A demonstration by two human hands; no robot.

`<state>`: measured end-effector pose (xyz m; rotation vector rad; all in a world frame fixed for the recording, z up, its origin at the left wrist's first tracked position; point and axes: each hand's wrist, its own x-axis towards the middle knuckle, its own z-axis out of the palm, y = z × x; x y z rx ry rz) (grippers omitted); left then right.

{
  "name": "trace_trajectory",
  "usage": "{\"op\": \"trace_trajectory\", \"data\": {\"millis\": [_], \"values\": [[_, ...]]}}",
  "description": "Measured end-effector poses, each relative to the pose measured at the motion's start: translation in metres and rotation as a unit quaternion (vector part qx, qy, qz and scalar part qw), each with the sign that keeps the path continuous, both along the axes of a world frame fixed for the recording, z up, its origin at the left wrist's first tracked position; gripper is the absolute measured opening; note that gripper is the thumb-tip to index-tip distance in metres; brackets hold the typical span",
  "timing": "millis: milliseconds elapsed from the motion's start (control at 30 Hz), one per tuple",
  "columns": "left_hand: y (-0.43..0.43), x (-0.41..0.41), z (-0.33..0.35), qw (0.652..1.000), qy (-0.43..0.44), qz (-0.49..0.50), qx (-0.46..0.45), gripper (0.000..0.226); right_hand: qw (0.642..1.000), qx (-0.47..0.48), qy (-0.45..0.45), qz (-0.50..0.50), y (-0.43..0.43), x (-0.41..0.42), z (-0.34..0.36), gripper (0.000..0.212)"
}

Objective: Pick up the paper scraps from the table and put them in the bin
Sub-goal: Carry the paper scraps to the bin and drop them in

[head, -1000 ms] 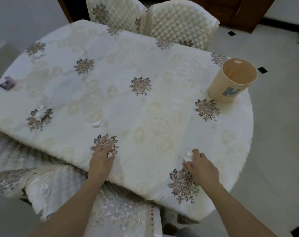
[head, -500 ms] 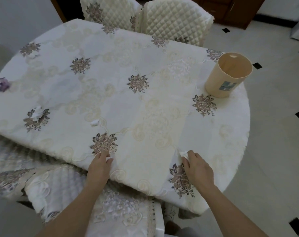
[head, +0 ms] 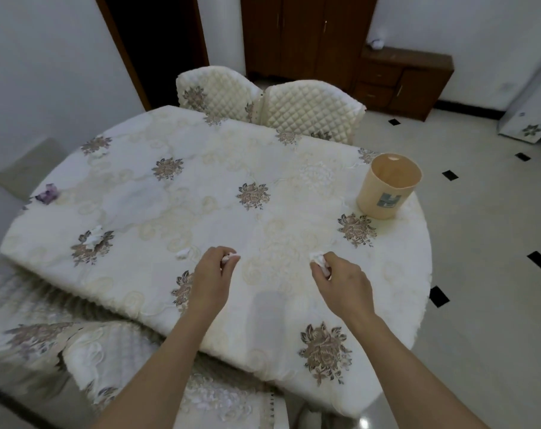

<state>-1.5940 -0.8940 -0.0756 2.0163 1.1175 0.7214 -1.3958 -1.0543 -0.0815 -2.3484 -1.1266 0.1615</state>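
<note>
**Two hands, one scrap each**

Both hands raised over the near half of the table. Left hand closed, a white scrap pinched at its fingertips. Right hand closed on a crumpled white scrap. Loose on the cloth: small scrap just left of the left hand, another on a flower motif farther left, purple scrap near the far left edge. Bin, beige, upright at the right edge, well apart from both hands.

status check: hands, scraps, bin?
Left hand shut on white scrap; right hand shut on another scrap. Bin upright, far right. Loose scrap on the table. Path clear.
</note>
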Motion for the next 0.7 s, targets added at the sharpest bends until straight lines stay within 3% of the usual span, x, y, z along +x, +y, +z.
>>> {"op": "trace_trajectory", "data": {"millis": [133,400,700], "values": [[0.001,0.013,0.042,0.996,-0.065,-0.045,0.033,0.009,0.999,0.041,-0.019,0.012,0.016,0.008,0.04,0.032],[-0.003,0.037,0.086,0.993,-0.061,-0.084,0.058,0.015,0.996,0.078,-0.044,-0.007,0.005,0.018,0.084,0.026],[-0.035,0.106,0.079,0.971,-0.107,-0.204,0.062,0.004,0.982,0.029,-0.08,-0.167,-0.085,0.037,0.09,0.033]]}}
